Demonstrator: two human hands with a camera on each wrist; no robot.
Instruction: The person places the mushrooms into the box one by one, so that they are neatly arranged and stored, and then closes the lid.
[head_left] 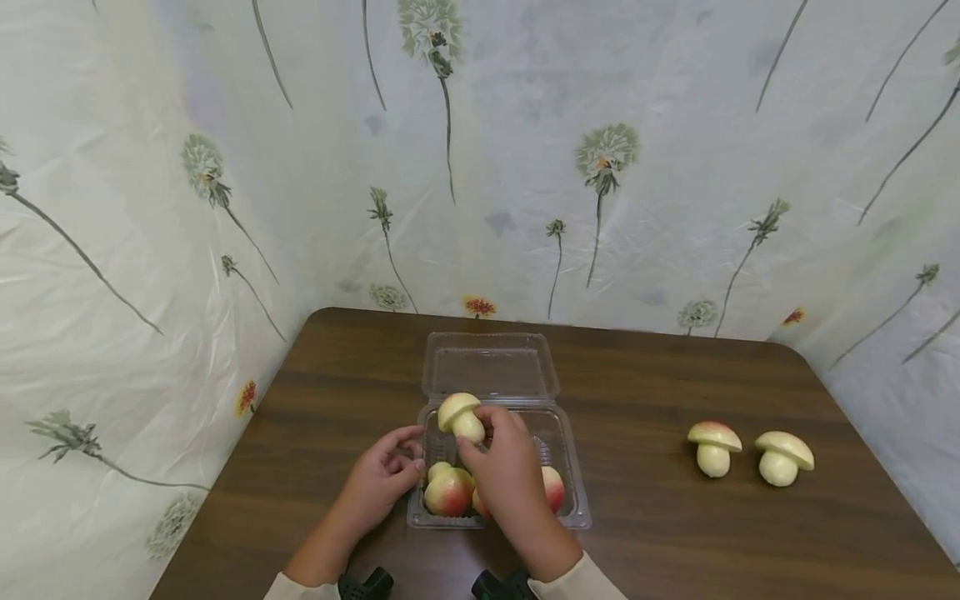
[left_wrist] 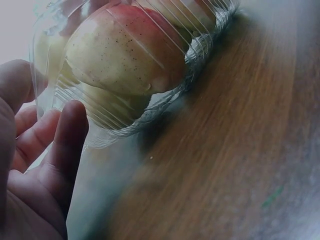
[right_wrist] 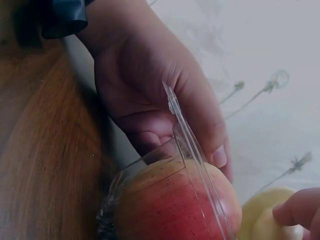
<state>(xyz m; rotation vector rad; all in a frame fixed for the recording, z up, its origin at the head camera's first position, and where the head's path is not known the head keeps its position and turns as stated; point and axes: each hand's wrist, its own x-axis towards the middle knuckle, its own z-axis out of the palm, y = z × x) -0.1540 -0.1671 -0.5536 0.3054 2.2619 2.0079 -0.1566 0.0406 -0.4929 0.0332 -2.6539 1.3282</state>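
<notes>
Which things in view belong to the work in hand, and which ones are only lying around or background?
Part of the work:
mushroom-shaped piece in the right hand
open clear container, with the left hand at its side
similar pieces inside it
probably also two loose pieces at the right, untouched

Only surroundings:
brown table
flowered backdrop
black wrist devices
</notes>
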